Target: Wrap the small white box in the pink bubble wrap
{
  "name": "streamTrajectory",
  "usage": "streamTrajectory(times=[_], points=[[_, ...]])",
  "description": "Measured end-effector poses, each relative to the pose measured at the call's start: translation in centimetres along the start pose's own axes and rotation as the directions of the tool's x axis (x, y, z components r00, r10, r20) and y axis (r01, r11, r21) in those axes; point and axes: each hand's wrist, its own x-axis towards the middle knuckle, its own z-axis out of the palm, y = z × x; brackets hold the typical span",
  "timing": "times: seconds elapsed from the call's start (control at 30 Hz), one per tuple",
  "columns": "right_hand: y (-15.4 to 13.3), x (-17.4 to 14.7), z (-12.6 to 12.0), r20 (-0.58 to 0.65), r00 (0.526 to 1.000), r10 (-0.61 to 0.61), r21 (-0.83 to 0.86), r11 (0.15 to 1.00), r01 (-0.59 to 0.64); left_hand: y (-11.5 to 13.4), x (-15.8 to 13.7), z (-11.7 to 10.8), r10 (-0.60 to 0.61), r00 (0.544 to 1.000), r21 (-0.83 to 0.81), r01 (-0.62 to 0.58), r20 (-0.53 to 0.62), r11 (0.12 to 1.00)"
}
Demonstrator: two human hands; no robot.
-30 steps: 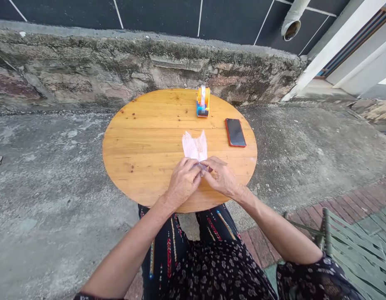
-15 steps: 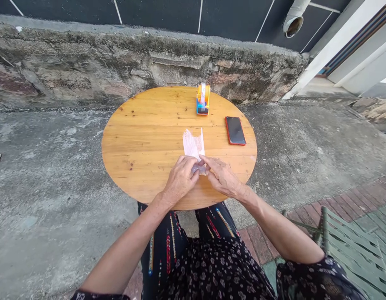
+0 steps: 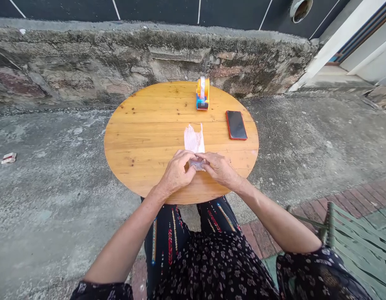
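Note:
On the wooden table, a pale pink, thin striped plastic bag [image 3: 194,138] lies crumpled. Its two pointed ends face away from me, and the near end is bunched and looks translucent. My left hand [image 3: 177,170] grips that near end from the left, thumb and bent fingers closing on it. From the right, my right hand [image 3: 220,168] pinches the same part, its fingertips almost meeting those of the left. The fingers hide some of the folded plastic between them.
A yellow and blue tape dispenser [image 3: 202,93] stands near the far edge of the oval table [image 3: 143,141]. A phone in a red case [image 3: 236,125] lies to its right. Behind runs a stone wall base [image 3: 118,62]; a green chair [image 3: 355,237] stands at right.
My fingers have shifted on the bag's near end, the right hand's index finger now lying across toward the left. My view has tilted slightly; the dispenser and phone stay put.

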Motion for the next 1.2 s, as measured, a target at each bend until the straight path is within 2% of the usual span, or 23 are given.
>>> streamTrajectory(times=[0.23, 0.37, 0.5, 0.57, 0.63, 0.73, 0.97, 1.2], points=[[-0.3, 0.6, -0.7, 0.083, 0.997, -0.005, -0.080, 0.997, 0.012, 0.8, 0.5, 0.7, -0.091, 0.995, 0.080, 0.094, -0.034, 0.992], [-0.1, 1.3, -2.0, 0.173, 0.982, -0.070, -0.028, 0.997, 0.076, 1.0, 0.8, 0.8, -0.107, 0.994, 0.093, 0.106, 0.002, 0.990], [0.3, 1.6, -2.6, 0.200, 0.979, -0.048, 0.082, 0.996, 0.032, 0.9, 0.9, 0.7, -0.116, 0.993, 0.113, 0.111, 0.038, 0.987], [0.6, 1.3, -2.6, 0.159, 0.987, -0.007, 0.182, 0.983, -0.022, 0.9, 0.9, 0.8, -0.112, 0.993, 0.136, 0.105, 0.041, 0.985], [1.0, 0.8, -2.4, 0.059, 0.996, 0.067, 0.298, 0.951, -0.082, 0.9, 0.8, 0.9, -0.104, 0.994, 0.158, 0.097, 0.034, 0.983], [1.8, -0.3, -1.7, -0.071, 0.980, 0.186, 0.419, 0.897, -0.140, 0.9, 0.6, 1.1, -0.084, 0.996, 0.177, 0.080, 0.013, 0.981], [3.0, -1.6, 0.1, -0.098, 0.950, 0.296, 0.348, 0.905, -0.246, 0.7, 0.2, 1.5, -0.034, 0.999, 0.186, 0.040, -0.035, 0.982], [3.5, -0.2, 0.4, -0.138, 0.949, 0.283, 0.366, 0.905, -0.217, 0.7, -0.3, 2.3, -0.024, 0.993, 0.229, 0.049, -0.111, 0.972]])
